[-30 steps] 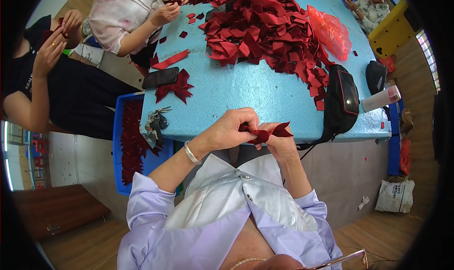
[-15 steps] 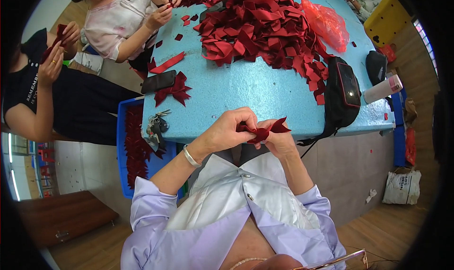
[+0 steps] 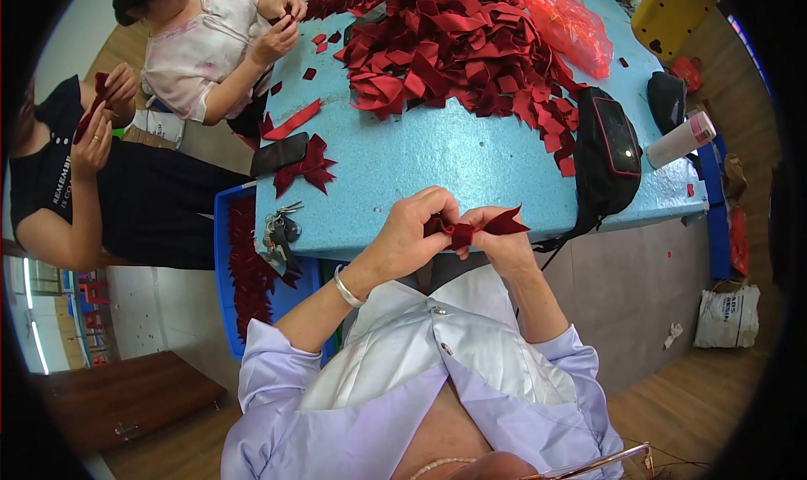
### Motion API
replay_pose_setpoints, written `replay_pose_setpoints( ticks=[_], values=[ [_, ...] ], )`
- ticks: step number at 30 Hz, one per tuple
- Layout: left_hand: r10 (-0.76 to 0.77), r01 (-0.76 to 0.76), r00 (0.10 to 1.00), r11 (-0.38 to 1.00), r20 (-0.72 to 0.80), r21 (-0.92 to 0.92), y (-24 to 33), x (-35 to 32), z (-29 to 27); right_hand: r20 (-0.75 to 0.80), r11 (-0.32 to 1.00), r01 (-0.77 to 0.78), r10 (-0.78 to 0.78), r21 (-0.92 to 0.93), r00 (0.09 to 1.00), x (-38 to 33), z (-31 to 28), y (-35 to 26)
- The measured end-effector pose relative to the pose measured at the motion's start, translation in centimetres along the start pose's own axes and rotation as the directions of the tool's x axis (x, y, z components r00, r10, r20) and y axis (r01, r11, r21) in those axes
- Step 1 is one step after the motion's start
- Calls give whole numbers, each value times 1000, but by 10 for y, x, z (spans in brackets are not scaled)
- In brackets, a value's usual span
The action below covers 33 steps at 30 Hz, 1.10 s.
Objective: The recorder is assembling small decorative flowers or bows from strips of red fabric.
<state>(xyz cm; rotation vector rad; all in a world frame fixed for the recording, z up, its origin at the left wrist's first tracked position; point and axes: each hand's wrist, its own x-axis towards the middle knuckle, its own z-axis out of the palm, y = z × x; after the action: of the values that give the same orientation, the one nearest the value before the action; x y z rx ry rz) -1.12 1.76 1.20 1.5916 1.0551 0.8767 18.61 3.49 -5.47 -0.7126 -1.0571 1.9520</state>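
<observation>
left hand: pinched shut on folded dark red ribbon piece
right hand: pinching same ribbon's middle
handling: judged light, soft, limp; best gripped at the centre fold
location: above light blue table's near edge

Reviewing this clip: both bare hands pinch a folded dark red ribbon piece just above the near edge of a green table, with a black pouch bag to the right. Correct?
Not quite: the head view shows a light blue table, not a green one. The rest holds: the left hand and right hand pinch a folded dark red ribbon piece just above the near edge, with a black pouch bag to the right.
</observation>
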Motion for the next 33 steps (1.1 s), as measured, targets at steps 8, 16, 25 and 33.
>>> replay_pose_setpoints(
  ticks=[8, 16, 25, 33],
  values=[
    [34, -28, 998, 995, 61, -95, -10, 3, 0, -20, 1000, -1, 1, 28, 1000, -7, 5, 2],
    [-166, 209, 976, 893, 141, -397, -18, 1, -4, -274, 971, 171, -212, -165, 938, -22, 20, -17],
    [-206, 291, 953, 833, 223, -471, -17, 1, -8, 344, -22, 528, -782, -849, 520, -42, 36, -50],
    [-137, 211, 974, 844, 183, -493, -10, 1, -7, 191, 339, 526, -671, -780, 716, -24, 34, -32]
  ],
)
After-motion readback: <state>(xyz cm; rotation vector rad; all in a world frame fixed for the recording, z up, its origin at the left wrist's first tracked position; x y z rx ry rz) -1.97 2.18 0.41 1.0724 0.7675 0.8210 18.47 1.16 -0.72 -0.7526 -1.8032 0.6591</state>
